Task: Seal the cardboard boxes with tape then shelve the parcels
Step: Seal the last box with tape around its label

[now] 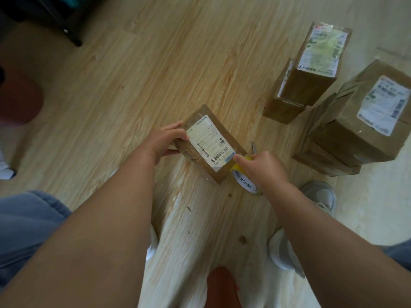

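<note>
Showing the small box (pixel 211 147), a closed brown carton with a white shipping label on its upper face, held tilted low over the floor (pixel 133 85); we cannot tell whether its lower corner rests there. The left grip (pixel 165 141) is clamped on the box's left end, fingers wrapped over the edge. The right grip (pixel 260 166), at the box's near-right corner, is curled round a yellow tape roll (pixel 243 182), one fingertip touching that corner. We judge the box light and stiff, its taped faces slick; the ends and edges offer the surest hold, while pressure mid-face may dent it. A scissor blade (pixel 253 146) shows just right of the box. Well to the right of the box stand stacked parcels (pixel 360 125).
</note>
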The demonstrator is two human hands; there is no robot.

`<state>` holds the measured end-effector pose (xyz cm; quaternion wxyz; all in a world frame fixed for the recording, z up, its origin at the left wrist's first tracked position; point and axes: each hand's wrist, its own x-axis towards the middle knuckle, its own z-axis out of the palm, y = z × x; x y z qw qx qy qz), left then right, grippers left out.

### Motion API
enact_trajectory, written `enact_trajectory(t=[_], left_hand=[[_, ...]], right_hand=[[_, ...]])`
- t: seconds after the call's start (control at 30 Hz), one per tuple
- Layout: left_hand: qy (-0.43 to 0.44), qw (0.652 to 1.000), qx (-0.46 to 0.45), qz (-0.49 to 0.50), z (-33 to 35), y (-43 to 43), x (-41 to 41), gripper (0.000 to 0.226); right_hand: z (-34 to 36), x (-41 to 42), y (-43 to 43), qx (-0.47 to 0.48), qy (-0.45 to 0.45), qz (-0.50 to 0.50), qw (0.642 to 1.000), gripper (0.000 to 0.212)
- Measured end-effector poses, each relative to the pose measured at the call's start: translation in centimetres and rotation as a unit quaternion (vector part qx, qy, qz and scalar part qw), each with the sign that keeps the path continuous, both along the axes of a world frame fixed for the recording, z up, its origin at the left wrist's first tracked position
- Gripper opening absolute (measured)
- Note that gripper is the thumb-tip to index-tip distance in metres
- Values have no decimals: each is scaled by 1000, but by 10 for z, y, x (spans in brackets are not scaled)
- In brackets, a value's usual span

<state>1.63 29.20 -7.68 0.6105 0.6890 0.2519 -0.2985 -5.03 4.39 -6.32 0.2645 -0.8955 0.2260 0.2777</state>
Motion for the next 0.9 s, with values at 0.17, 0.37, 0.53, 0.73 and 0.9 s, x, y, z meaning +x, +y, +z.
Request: enact_trajectory(t=[0.17,0.37,0.53,0.73,0.9], left_hand=[[-29,996,90,-2,-6,-10,-2,69],[-207,908,324,-165,-6,-16,3,69],[-272,786,439,-340,-9,-33,-1,79],[-212,802,403,-387,-29,-28,-15,72],[-180,787,413,-421,-33,-33,-15,65]], right_hand=[[-1,11,13,-26,5,-7,1000,48],[5,25,31,-61,9,0,998,41],[12,29,38,-79,21,9,997,36],[18,32,43,-80,13,29,996,42],[14,27,32,54,13,-22,998,55]])
